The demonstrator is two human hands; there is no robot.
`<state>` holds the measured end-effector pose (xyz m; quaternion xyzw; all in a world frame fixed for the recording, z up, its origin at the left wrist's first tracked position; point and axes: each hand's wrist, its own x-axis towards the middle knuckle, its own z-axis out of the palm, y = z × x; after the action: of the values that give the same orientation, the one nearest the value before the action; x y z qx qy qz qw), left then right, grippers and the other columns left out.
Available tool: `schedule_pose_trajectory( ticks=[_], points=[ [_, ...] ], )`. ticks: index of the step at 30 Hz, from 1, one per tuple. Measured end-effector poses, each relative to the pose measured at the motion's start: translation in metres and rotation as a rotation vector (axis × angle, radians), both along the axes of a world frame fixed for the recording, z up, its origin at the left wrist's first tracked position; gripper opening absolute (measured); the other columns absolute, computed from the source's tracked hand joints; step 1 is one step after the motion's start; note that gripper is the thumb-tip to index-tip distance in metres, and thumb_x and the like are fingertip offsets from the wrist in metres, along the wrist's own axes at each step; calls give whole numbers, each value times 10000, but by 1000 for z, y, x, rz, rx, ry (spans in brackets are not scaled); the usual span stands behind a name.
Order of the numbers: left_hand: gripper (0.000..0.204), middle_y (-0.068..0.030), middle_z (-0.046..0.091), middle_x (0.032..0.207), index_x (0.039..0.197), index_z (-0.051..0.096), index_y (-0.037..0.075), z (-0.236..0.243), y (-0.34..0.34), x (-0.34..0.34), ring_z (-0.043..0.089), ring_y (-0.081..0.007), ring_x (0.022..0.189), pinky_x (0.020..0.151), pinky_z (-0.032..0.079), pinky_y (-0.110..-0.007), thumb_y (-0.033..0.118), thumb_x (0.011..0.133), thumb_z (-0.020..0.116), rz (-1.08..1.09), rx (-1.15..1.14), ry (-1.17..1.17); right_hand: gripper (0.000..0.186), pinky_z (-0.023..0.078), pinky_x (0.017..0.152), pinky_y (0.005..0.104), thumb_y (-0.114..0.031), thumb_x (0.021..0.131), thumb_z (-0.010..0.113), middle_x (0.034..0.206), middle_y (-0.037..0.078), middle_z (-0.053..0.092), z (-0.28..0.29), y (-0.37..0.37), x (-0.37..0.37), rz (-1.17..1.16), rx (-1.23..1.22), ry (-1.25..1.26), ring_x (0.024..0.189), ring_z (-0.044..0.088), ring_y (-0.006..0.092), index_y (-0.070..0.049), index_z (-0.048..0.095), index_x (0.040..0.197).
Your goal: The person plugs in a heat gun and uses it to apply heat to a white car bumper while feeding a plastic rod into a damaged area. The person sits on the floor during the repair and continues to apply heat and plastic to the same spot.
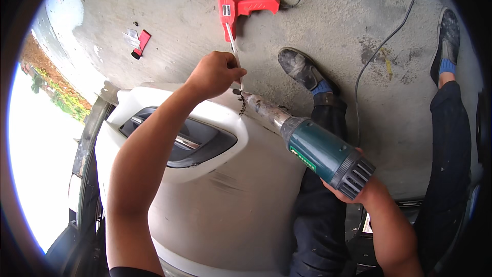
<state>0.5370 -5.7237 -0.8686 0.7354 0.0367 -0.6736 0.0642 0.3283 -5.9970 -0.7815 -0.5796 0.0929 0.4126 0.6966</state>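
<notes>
My left hand [218,75] pinches a thin white rod [233,45], which slants down to the edge of a silvery-white car bumper [220,215]. In my right hand [361,190] is a green heat gun [323,149], gripped near its black vented rear end. The scorched metal nozzle [264,110] points at the rod's lower tip, close to the bumper's edge. Dark zigzag marks [242,105] run along the bumper there. My left forearm passes over a dark recess [210,146] with a chrome strip. My right fingers are partly hidden behind the heat gun.
On the concrete floor lies a red pistol-shaped tool [256,5] with a black cord. A small red-and-black item [142,44] lies left, beside a clear plastic piece [130,36]. Another cord [379,46] crosses the floor. My shoes [305,66] are beyond the bumper and far right.
</notes>
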Motion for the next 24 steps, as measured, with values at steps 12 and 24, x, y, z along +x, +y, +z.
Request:
schedule_pose_trajectory(
  ticks=[12, 24],
  points=[
    [226, -83, 694, 746, 799, 674, 0, -1, 2, 0, 637, -156, 684, 672, 491, -302, 223, 835, 668, -6, 8, -6, 120, 519, 734, 322, -96, 795, 612, 801, 97, 615, 3, 2, -1, -9, 10, 35, 763, 625, 278, -39, 568, 890],
    [211, -76, 686, 754, 813, 661, -30, 0, -2, 1, 625, -109, 709, 692, 483, -267, 177, 853, 663, 30, 25, 25, 146, 520, 723, 320, -91, 771, 614, 809, 106, 601, -1, 2, -5, -42, 16, -26, 758, 624, 287, -32, 562, 894]
  ],
)
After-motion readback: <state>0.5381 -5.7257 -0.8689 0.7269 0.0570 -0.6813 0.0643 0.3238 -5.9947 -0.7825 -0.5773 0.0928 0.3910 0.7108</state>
